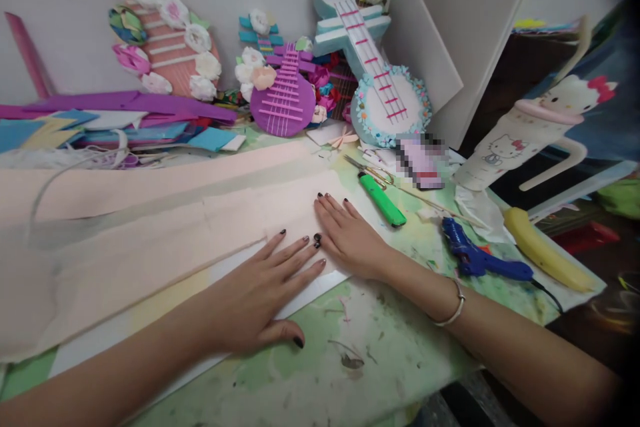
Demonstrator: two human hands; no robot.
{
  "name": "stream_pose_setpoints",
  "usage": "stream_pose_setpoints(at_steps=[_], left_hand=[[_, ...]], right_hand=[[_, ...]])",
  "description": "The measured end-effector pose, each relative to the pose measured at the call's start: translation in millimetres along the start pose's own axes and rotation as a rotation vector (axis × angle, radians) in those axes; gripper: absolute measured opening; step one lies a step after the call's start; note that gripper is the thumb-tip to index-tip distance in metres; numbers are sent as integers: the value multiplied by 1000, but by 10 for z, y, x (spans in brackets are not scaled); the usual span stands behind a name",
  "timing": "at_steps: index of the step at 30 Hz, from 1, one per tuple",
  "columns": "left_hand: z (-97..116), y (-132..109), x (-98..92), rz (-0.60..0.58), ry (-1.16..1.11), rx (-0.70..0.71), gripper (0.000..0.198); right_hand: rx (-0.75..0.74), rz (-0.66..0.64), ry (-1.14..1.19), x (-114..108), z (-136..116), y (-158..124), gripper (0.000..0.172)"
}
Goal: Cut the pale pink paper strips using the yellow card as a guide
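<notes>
My left hand (260, 297) lies flat, fingers stretched out, on the near edge of a long pale pink foam sheet (150, 240) that rests on a white board (310, 287). My right hand (350, 233) lies flat beside it on the sheet's right end, fingers spread, its fingertips almost touching the left hand's. Neither hand holds anything. A silver bangle (453, 310) circles my right wrist.
A green utility knife (384, 200), scissors (367, 170), a blue glue gun (483, 260) and a yellow banana-shaped object (543, 250) lie to the right on the stained green table (380, 353). Foam guitar crafts (370, 53) and coloured foam sheets (125, 120) line the back wall.
</notes>
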State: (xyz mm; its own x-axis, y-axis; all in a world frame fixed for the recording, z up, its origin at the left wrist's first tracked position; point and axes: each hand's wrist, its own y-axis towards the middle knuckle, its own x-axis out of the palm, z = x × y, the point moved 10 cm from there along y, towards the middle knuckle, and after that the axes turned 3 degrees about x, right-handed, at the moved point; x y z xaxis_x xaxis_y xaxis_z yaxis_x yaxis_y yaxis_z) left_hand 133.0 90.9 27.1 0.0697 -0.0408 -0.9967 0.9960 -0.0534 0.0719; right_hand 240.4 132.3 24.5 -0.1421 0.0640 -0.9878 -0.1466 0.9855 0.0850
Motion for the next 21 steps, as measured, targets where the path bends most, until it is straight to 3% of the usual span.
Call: stream_pose_setpoints(at_steps=[6,12,18,21], left_hand=[[-8,-11,-1,42,-16,6,83],[35,-1,-8,27,-52,60,82],[25,2,-16,31,-72,57,83],[9,0,-16,41,-104,51,84]], right_hand=[[-17,27,156,-37,49,-9,62],[-29,75,374,-346,169,-70,76],[-60,-215,266,-77,123,-165,91],[-73,-281,188,26,83,-170,94]])
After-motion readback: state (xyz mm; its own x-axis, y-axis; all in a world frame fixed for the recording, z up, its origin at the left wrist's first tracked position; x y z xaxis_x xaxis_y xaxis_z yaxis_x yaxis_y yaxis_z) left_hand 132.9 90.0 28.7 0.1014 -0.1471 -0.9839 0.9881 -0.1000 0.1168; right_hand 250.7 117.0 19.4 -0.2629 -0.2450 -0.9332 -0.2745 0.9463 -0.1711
